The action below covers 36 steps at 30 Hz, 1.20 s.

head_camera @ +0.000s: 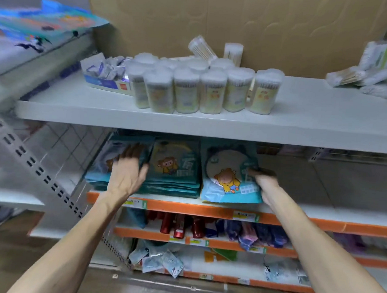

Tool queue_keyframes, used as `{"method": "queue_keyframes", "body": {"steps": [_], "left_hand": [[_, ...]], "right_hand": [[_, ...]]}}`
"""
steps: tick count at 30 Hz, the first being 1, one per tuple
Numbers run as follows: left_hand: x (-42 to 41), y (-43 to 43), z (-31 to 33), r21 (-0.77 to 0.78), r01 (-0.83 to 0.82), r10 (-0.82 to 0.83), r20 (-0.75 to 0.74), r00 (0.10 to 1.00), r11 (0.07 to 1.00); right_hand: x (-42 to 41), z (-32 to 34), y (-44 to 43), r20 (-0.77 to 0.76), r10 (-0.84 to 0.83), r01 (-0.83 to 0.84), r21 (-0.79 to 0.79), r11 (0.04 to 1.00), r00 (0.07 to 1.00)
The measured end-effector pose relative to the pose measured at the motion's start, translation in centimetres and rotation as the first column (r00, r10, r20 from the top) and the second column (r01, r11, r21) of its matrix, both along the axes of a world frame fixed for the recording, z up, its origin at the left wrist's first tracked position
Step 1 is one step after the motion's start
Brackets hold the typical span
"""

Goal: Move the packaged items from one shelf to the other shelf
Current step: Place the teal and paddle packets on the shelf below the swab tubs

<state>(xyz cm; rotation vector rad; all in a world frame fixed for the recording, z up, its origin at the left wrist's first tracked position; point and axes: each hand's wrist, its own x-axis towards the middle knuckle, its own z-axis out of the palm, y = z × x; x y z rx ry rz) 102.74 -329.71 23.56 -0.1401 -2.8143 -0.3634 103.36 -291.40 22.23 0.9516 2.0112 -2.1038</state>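
Right hand (262, 179) grip is pinched on the right edge of the yellow-bear packet (229, 178), long axis front-to-back; left hand (127, 171) is spread over the left stack (101, 163).

A cluster of clear cotton swab tubs (205, 88) stands upright on the white upper shelf (77, 107), one tipped at the back; beside them a small open box of sachets (106, 75); red bottles (178, 227) sit lower down
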Motion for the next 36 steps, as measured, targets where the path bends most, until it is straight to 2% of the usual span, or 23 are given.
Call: {"method": "queue_keyframes", "body": {"steps": [6, 11, 19, 22, 36], "left_hand": [[0.4, -9.5, 0.2, -0.102, -0.066, 0.071, 0.045, 0.997, 0.993], [0.6, -13.2, 1.2, -0.028, -0.050, 0.052, 0.076, 0.996, 0.998], [0.0, -12.3, 2.3, 0.054, -0.002, -0.005, 0.128, 0.992, 0.999], [-0.4, -12.1, 2.5, 0.076, 0.038, -0.046, 0.100, 0.994, 0.996], [-2.0, -11.6, 0.7, 0.126, 0.094, -0.108, 0.108, 0.988, 0.987]], "right_hand": [[1.1, -0.1, -8.8, 0.008, -0.083, 0.083, 0.017, 0.996, 0.996], [1.9, 0.8, -13.5, 0.002, -0.079, 0.078, 0.028, 0.997, 0.997], [1.3, 3.2, -15.5, -0.025, -0.095, 0.097, 0.066, 0.993, 0.995], [1.0, 3.7, -15.7, -0.014, -0.117, 0.117, 0.051, 0.992, 0.993], [-0.9, 1.3, -16.4, 0.028, -0.126, 0.126, -0.005, 0.992, 0.992]]}}
